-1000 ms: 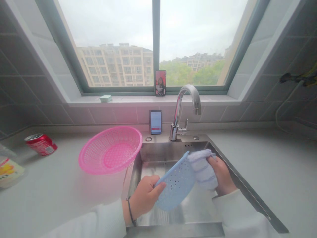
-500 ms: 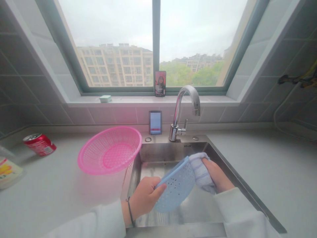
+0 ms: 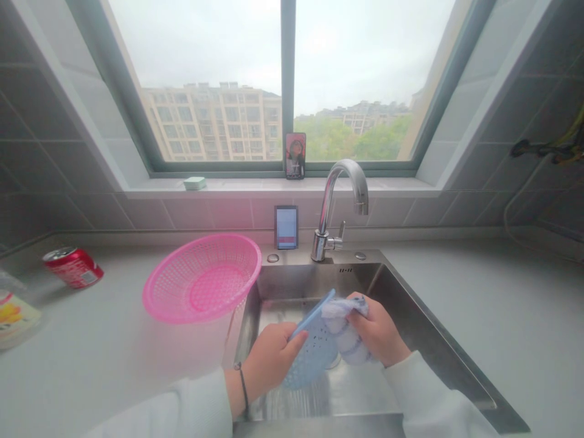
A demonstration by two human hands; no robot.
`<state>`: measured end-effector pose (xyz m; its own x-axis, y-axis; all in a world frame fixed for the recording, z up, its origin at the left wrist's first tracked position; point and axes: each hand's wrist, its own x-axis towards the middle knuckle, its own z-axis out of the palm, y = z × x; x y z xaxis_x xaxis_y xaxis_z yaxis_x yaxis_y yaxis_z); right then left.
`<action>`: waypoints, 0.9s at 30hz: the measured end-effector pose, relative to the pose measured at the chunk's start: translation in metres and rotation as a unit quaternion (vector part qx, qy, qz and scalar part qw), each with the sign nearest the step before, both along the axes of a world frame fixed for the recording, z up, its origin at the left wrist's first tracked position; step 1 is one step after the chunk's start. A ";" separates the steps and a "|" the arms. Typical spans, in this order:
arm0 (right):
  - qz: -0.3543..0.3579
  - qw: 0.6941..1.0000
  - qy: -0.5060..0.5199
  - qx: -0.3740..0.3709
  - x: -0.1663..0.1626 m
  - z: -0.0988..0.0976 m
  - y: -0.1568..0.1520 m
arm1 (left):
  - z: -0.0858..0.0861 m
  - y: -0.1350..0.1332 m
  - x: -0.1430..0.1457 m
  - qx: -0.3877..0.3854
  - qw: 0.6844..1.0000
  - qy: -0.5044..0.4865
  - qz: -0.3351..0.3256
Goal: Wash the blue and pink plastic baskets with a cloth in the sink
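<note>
My left hand [image 3: 272, 357] grips the rim of a light blue perforated colander [image 3: 314, 356], thumb on the outside and fingers hidden behind. The colander is tilted over the steel sink [image 3: 365, 389]. In my right hand [image 3: 378, 328] is a bunched white cloth with pale blue-grey stripes [image 3: 347, 331], pressed against the colander's far right side. The cloth covers part of the holes and the rim there.
A pink plastic basket [image 3: 159, 286] rests on the counter left of the sink. Further left are a red can [image 3: 73, 267] and a clear package [image 3: 16, 316]. Behind the sink rises a chrome faucet [image 3: 325, 213]; a small screen [image 3: 286, 227] leans beside it. A phone [image 3: 295, 156] stands on the windowsill.
My right hand and the cloth have moved left and slightly down along the colander. The colander has turned a little, its far rim shifting left. My left hand keeps its hold.
</note>
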<state>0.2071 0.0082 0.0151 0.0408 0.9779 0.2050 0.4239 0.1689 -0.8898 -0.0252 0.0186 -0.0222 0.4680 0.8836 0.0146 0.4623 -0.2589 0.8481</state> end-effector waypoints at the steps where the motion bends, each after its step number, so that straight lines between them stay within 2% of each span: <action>1: 0.016 1.000 -0.007 0.004 -0.006 0.000 -0.001 | 0.000 0.001 0.000 0.001 1.000 0.002 0.004; 3: 0.019 1.000 -0.018 0.007 -0.013 0.001 -0.003 | 0.000 0.002 0.000 0.002 1.000 0.005 0.007; 5: -0.016 0.999 -0.030 0.002 -0.010 0.001 -0.002 | 0.000 0.001 -0.001 0.002 1.000 0.004 0.005; 8: -0.117 0.991 -0.069 -0.016 0.013 0.001 0.005 | 0.001 -0.002 -0.002 -0.003 1.000 -0.004 -0.005; 11: -0.222 0.964 -0.131 -0.063 0.043 -0.002 0.014 | 0.002 -0.006 -0.005 -0.010 0.999 -0.016 -0.030; 14: -0.275 0.940 -0.174 -0.104 0.061 -0.005 0.020 | 0.004 -0.009 -0.007 0.002 0.998 -0.028 -0.050; 21: -0.227 0.962 -0.147 -0.039 0.050 0.001 0.011 | 0.004 -0.008 -0.006 0.014 1.000 -0.018 -0.003; 27: -0.240 0.965 -0.105 0.007 0.032 0.016 -0.001 | 0.003 -0.005 -0.003 -0.015 0.999 -0.036 0.023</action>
